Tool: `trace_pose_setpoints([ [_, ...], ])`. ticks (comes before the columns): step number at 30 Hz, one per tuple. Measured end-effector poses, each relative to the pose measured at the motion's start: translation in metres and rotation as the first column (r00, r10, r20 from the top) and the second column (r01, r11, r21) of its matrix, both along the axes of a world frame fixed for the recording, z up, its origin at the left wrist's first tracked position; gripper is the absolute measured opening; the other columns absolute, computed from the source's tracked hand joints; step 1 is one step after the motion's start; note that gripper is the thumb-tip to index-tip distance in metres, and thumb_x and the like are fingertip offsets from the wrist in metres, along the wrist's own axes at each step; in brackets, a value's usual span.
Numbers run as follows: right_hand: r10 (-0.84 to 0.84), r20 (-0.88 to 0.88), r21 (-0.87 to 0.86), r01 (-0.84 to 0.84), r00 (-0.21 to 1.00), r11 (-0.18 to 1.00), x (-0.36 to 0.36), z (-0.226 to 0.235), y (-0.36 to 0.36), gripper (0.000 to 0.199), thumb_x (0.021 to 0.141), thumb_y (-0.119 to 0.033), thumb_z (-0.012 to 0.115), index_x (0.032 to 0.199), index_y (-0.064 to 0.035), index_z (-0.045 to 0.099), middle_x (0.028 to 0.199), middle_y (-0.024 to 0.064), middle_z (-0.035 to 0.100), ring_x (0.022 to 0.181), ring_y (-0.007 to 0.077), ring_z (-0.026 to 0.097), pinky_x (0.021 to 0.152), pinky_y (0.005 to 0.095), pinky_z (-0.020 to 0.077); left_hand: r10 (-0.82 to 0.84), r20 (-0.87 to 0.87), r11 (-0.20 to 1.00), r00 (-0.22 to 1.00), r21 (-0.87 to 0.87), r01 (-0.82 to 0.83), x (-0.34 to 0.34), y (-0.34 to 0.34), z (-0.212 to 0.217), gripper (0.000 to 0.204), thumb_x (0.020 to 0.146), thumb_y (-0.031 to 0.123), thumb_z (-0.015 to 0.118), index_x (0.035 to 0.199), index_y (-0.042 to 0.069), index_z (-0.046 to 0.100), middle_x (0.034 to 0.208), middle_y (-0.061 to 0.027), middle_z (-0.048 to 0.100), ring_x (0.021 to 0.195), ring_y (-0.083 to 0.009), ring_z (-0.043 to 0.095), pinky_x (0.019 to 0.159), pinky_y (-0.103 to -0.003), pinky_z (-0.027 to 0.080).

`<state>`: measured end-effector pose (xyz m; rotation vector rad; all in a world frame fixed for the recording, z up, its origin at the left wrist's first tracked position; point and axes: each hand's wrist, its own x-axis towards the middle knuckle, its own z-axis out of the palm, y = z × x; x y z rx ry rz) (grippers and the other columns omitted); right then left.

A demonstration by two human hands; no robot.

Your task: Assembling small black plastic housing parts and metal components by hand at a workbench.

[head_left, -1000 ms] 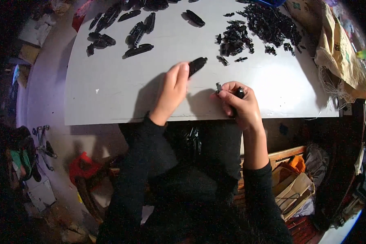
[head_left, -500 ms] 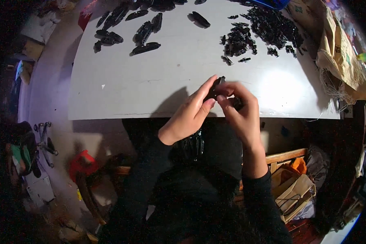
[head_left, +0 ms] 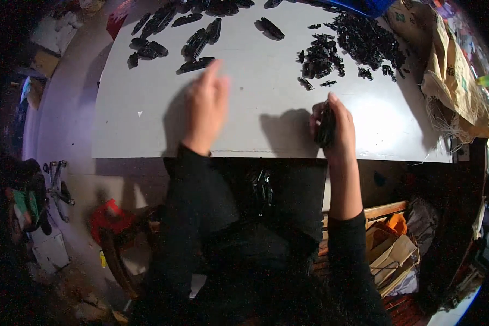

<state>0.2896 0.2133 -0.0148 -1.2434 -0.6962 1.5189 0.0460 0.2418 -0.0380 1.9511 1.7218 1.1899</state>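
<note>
At ten o'clock on the counter (head_left: 130,130), long parts (head_left: 158,19), all black, are lying loosely grouped. At eight, the left hand (head_left: 205,111) is holding its blurred fingers straight, just beside the nearest part (head_left: 194,65). At twelve, a lone part (head_left: 270,29) is lying. At four, the right hand (head_left: 343,129) is curling round at least one black part (head_left: 325,127). At two, small pieces (head_left: 364,41) are lying heaped.

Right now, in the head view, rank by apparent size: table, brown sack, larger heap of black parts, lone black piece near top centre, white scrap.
Largest to smallest:
1. Table
2. Brown sack
3. Larger heap of black parts
4. Lone black piece
5. White scrap
</note>
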Motion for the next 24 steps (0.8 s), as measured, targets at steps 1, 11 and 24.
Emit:
trace_pose_setpoints([
  [1, -0.02, 0.089, 0.116, 0.009, 0.996, 0.993, 0.001, -0.005, 0.011, 0.022, 0.082, -0.026, 0.06, 0.081, -0.0047, 0.054, 0.066, 0.0051, 0.056, 0.049, 0.0118, 0.051, 0.043, 0.0239, 0.0396, 0.107, -0.153, 0.967, 0.982, 0.244, -0.067, -0.017, 0.02, -0.013, 0.037, 0.091, 0.025, 0.045, 0.122, 0.004, 0.046, 0.092, -0.0208, 0.057, 0.08, -0.0357, 0.056, 0.07, -0.044, 0.045],
  [11, -0.199, 0.957, 0.281, -0.498, 0.212, 0.821, -0.002, -0.011, 0.052, 0.019, 0.073, -0.003, 0.061, 0.091, -0.0063, 0.063, 0.081, 0.0137, 0.063, 0.069, 0.024, 0.06, 0.063, 0.0298, 0.0464, 0.21, -0.427, 0.953, 0.879, -0.113, -0.283, -0.042, 0.018, -0.009, 0.034, 0.084, 0.024, 0.059, 0.109, 0.006, 0.044, 0.091, -0.0176, 0.055, 0.082, -0.0372, 0.056, 0.067, -0.045, 0.044],
  [24, 0.028, 0.919, 0.178, -0.477, 0.394, 0.861, -0.024, -0.001, 0.047, 0.016, 0.079, -0.012, 0.064, 0.078, 0.0031, 0.061, 0.065, 0.0086, 0.063, 0.059, 0.0123, 0.058, 0.053, 0.0282, 0.0473, -0.03, 0.829, 0.888, 0.559, -0.235, 0.395, 0.023, -0.053, 0.017, 0.027, 0.095, 0.021, 0.043, 0.115, 0.003, 0.043, 0.077, -0.0047, 0.054, 0.053, -0.0033, 0.036, 0.047, -0.016, 0.029],
])
